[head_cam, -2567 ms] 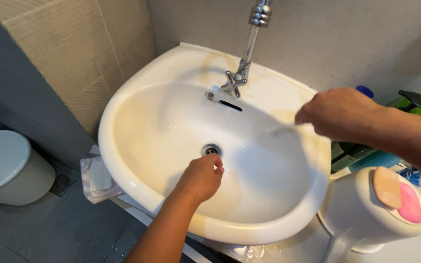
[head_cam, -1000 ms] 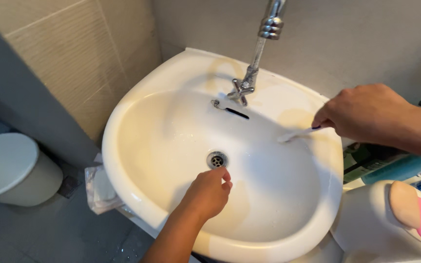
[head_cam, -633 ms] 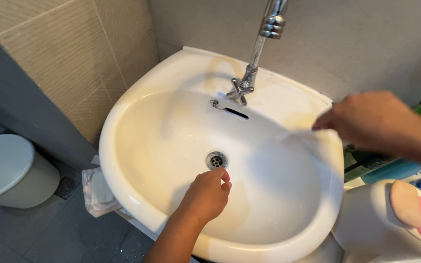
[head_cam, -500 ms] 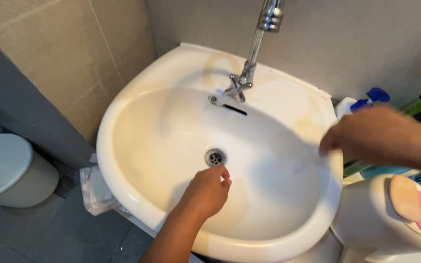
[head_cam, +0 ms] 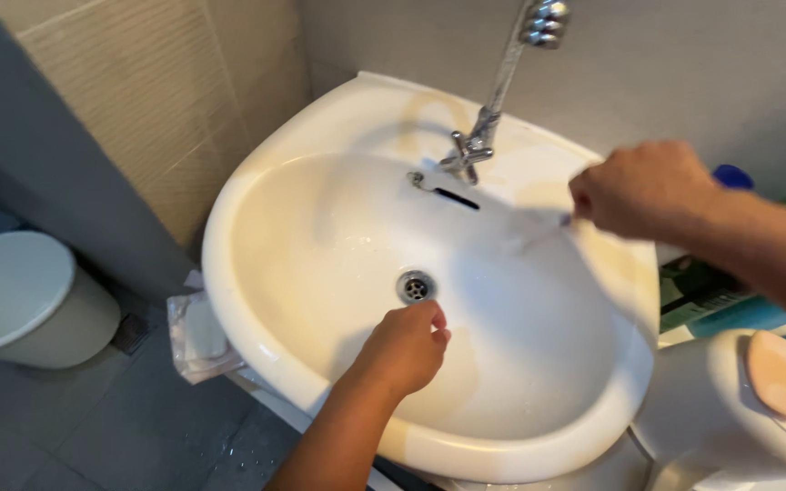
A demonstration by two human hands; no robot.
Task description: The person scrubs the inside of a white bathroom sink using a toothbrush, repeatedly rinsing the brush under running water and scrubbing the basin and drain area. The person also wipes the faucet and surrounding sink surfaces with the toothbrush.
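Right now my right hand (head_cam: 643, 189) clamps a blurred toothbrush (head_cam: 539, 234) on the sink's (head_cam: 256, 236) yellow-stained right wall; left hand (head_cam: 404, 345) curled closed by the drain (head_cam: 417, 286); stains remain.

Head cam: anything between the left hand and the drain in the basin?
Nothing. In the head view the left hand rests just below the drain; only bare wet white porcelain of the sink shows between them.

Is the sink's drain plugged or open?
Open. The metal drain shows its bare strainer holes with no stopper in it, and no water stands in the white basin. The left hand rests just below it.
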